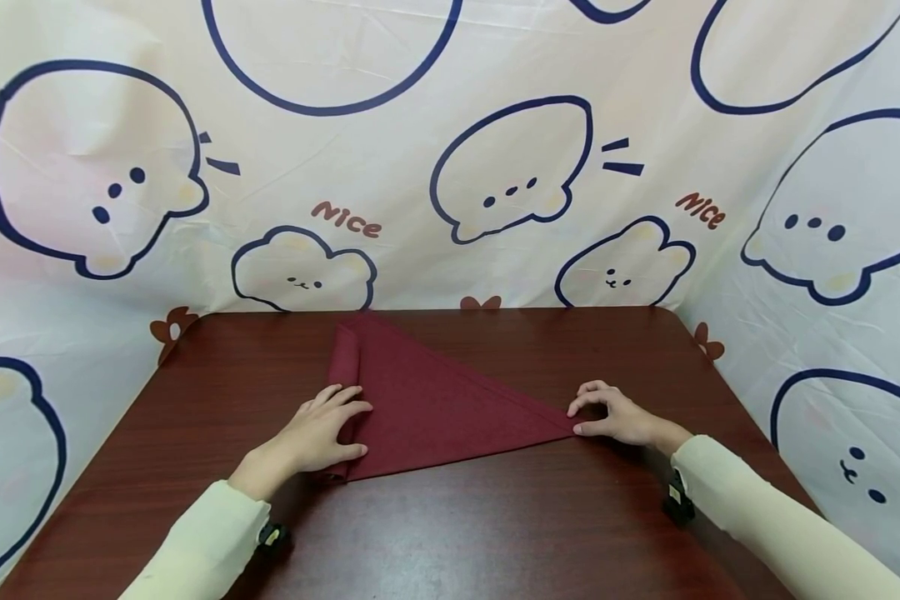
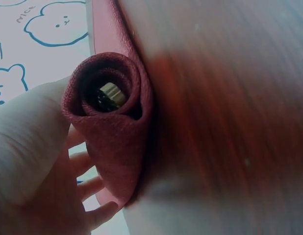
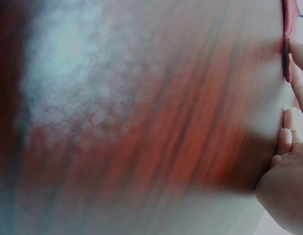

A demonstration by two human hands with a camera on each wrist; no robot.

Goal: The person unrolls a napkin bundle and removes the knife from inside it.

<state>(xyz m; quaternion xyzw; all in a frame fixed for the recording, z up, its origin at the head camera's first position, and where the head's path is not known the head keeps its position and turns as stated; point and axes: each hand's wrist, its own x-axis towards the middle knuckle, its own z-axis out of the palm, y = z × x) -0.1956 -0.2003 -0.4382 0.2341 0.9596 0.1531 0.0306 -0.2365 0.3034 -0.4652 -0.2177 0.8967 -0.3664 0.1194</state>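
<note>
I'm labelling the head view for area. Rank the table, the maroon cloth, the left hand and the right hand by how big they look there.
1. table
2. maroon cloth
3. left hand and right hand: they look alike, so no ranking between them.

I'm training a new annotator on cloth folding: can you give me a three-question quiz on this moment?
1. True or false: the napkin lies in a triangle shape on the table.
2. Which edge of the napkin is rolled up? A) the edge by the left hand B) the corner by the right hand C) neither
3. What does the right hand touch?

Key: 1 true. 2 A; the left wrist view shows the roll end on. 3 The napkin's pointed corner, with its fingertips.
</note>
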